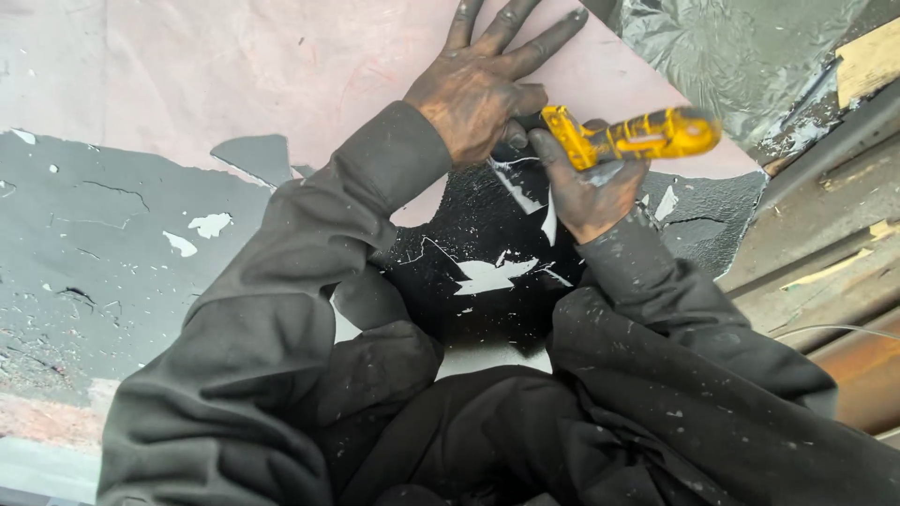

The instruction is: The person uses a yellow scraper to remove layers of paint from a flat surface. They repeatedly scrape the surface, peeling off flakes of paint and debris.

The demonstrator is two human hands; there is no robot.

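The yellow scraper tool (630, 137) sits in the right hand (586, 192), fingers wrapped tight round its handle, its working end pointed toward the edge where dark coating (487, 234) meets bare pinkish panel (281, 66). The left hand (478, 84) lies just beside it, fingers spread flat on the bare surface, thumb tucked near the tool's tip — both hands blackened with grime. By the look of it, the upper part of the panel is already stripped, while a broad grey, cracked and flaking layer (94, 253) to the left and the black patch under the forearms remain. Crumpled plastic sheeting (741, 56) lies at upper right, beside rusty metal rails (844, 309).
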